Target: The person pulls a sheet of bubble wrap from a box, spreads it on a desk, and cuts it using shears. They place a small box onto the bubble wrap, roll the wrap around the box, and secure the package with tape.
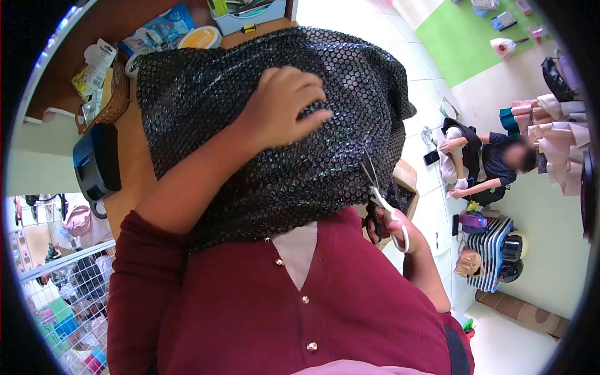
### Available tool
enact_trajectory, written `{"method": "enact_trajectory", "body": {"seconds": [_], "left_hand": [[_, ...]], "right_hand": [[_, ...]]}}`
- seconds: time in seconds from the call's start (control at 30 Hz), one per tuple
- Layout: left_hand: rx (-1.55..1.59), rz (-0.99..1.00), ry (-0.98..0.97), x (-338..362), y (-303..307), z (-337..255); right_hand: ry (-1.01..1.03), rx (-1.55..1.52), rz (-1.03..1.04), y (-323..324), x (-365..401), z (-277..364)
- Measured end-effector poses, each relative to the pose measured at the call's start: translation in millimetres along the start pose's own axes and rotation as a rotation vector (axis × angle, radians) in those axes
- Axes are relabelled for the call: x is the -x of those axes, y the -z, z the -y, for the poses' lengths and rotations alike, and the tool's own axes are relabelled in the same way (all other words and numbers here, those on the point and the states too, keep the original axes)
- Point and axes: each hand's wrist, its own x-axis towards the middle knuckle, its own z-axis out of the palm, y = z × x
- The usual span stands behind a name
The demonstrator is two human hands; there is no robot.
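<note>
A sheet of black bubble wrap [350, 81] is spread over the table in front of me, its near edge against my chest. My left hand [284, 107] is over the middle of the sheet with fingers loosely curved, thumb apart from them and nothing between them. On the right, my right hand [400, 228] grips a pair of scissors [391, 214] with white and black handles. The blades are slightly parted and point up across the right part of the wrap.
The wooden table [128, 162] holds a wicker basket [115, 94] of packets, a black tape dispenser [97, 159], a round orange-labelled tub [200, 39] and a blue bin [250, 19]. A cardboard box [406, 175] stands at right. Beyond, a person [494, 156] sits on the tiled floor [428, 215].
</note>
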Motion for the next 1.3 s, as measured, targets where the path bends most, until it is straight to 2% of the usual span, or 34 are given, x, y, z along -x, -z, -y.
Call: {"method": "enact_trajectory", "body": {"seconds": [0.03, 0.1, 0.13, 0.2, 0.4, 0.47, 0.5, 0.63, 0.7, 0.8, 1.0, 1.13, 1.2, 1.3], "left_hand": [[0.072, 0.069, -0.039, -2, 15, -15], [0.223, 0.102, -0.244, 6, 19, -46], [0.257, 0.262, -0.312, 11, 22, -62], [0.244, 0.272, -0.437, 28, 13, -89], [-0.038, 0.106, -0.437, 57, -33, -116], [-0.1, -0.197, -0.479, 46, -37, -117], [-0.07, -0.25, -0.483, 44, -38, -117], [-0.058, -0.155, -0.452, 48, -35, -114], [-0.014, -0.001, -0.424, 52, -30, -109], [0.097, 0.105, -0.386, 55, -23, -102], [0.171, 0.074, -0.413, 58, -17, -105], [0.26, 0.092, -0.423, 60, -21, -109], [0.258, -0.105, -0.444, 58, -28, -111], [0.29, -0.071, -0.454, 58, -27, -110]], "right_hand": [[0.007, 0.009, -0.029, -2, -1, 2], [-0.027, 0.004, -0.055, -5, -2, 4], [-0.064, 0.003, -0.073, -5, -2, 5], [-0.04, 0.025, -0.047, -2, -2, 4], [-0.036, 0.16, -0.02, -1, -4, 11], [-0.051, 0.189, 0.003, 0, -4, 12], [-0.068, 0.159, -0.018, -1, -4, 10], [-0.07, 0.107, -0.059, 0, -4, 8], [-0.064, 0.125, 0.028, 8, -4, 5], [-0.085, 0.168, 0.012, 6, -2, 9], [0.025, 0.155, -0.04, -6, -6, 7], [0.021, 0.163, -0.016, -3, -5, -1], [-0.001, 0.145, -0.023, -5, -4, -1], [0.011, 0.132, -0.056, -5, -5, -6]]}}
